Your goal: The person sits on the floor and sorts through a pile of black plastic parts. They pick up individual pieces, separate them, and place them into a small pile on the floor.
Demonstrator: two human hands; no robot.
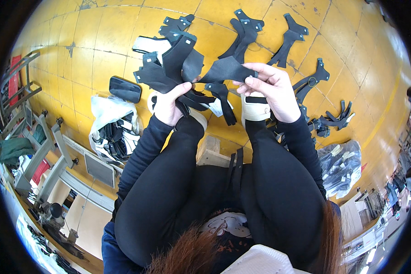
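My left hand (169, 106) is closed round a bundle of black cut shoe-upper pieces (176, 57), fanned out above the yellow floor between my feet. One wide black piece (226, 69) stretches from beside this bundle across to my right hand (275, 89). The thumb and fingers of my right hand pinch that piece by its right end. Small pale tags show at the tips of several pieces. A narrower black piece (221, 101) hangs below, between my shoes; whether my left hand holds it too, I cannot tell.
More black pieces lie on the floor ahead (247, 34) and to the right (290, 39). At left are a dark, glossy rectangular case (125, 89), a plastic bag (102, 109) of black-and-white pieces, and metal frames (55, 173). Another filled plastic bag (340, 166) sits at right.
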